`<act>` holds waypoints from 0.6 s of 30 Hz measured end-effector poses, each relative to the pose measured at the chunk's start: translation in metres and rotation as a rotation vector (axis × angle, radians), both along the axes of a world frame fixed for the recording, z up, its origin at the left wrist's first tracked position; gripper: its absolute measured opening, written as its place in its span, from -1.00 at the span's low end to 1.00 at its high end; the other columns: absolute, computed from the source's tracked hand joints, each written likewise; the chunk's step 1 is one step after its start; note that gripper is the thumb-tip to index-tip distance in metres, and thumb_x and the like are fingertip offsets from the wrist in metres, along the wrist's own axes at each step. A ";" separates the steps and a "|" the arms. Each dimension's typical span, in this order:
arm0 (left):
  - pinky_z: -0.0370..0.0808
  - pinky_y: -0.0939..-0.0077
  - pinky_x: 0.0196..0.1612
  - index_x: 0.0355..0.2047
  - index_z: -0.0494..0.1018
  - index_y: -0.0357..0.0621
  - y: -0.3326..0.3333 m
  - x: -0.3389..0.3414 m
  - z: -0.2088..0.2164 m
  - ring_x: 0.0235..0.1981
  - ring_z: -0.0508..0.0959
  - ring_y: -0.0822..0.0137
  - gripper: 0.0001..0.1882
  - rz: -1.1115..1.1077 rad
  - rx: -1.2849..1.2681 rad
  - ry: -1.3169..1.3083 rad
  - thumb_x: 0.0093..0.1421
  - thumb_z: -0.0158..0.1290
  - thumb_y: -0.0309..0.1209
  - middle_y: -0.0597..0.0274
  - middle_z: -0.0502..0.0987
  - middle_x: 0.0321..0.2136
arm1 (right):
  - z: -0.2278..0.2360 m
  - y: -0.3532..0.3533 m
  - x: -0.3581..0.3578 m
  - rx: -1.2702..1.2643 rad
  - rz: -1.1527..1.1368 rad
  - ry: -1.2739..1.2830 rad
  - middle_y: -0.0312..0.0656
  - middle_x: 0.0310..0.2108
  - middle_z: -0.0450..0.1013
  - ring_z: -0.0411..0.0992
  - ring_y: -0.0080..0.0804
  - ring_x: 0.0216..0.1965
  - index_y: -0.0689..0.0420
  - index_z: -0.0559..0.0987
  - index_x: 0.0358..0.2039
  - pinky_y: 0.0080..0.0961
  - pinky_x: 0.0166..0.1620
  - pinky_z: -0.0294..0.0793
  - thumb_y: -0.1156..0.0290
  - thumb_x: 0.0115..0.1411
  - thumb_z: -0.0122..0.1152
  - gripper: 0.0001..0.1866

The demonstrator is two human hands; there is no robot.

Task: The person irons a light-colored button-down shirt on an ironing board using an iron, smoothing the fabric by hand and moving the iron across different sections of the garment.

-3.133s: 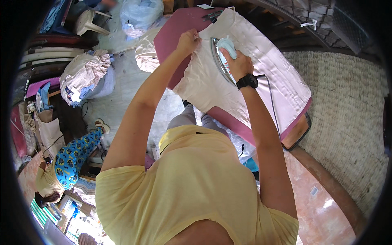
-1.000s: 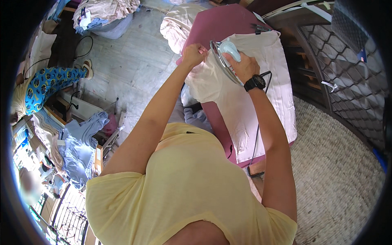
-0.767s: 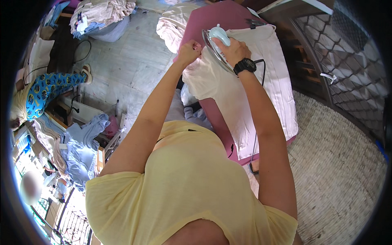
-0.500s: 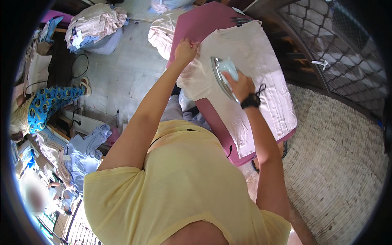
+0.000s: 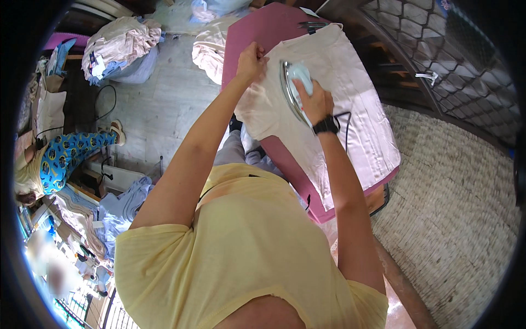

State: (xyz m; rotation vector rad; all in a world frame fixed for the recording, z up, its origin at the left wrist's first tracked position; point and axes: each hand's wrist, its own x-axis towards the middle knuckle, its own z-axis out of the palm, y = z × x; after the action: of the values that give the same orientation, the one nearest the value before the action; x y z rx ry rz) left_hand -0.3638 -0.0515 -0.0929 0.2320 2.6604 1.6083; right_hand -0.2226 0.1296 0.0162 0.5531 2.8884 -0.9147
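A pale pink shirt [image 5: 350,93] lies spread over a dark pink ironing board [image 5: 249,33]. My right hand [image 5: 316,103] is wrapped round the handle of a clothes iron [image 5: 301,77] with a light blue body and a silver soleplate. The iron rests on the shirt's upper left part, tip toward the far end, and a dark cord runs from near my wrist. At the board's left edge, my left hand [image 5: 251,63] is closed beside the shirt's sleeve. Its curled fingers hide whether any cloth is in them.
Dark slim tools [image 5: 313,25] lie at the board's far end. Beyond it, on the right, stands a metal lattice gate [image 5: 433,60]. Heaped clothes [image 5: 121,46] sit on the floor at far left. A person in blue patterned trousers [image 5: 71,156] is at the left, near stacked garments [image 5: 123,203].
The iron has slid slightly left and farther from me over the shirt. My left hand has shifted a little up, fingers still curled. The cord by my right wrist hangs differently.
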 end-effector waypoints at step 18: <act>0.52 0.31 -0.27 -0.37 0.53 -0.20 -0.056 0.046 -0.020 -0.40 0.60 0.17 -0.79 0.025 0.114 -0.243 0.12 0.15 -0.30 0.06 0.55 -0.49 | 0.007 -0.040 -0.091 0.103 0.188 -0.062 0.16 -0.34 0.57 0.55 0.15 -0.20 0.08 0.63 -0.15 -0.03 -0.13 0.52 -0.45 0.10 0.00 -0.21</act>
State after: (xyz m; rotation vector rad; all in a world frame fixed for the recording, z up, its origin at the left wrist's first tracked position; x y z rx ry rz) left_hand -0.3179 -0.1071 -0.1131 0.0037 2.4054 1.6765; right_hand -0.3136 0.0898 0.0232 0.3028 2.8823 -0.7133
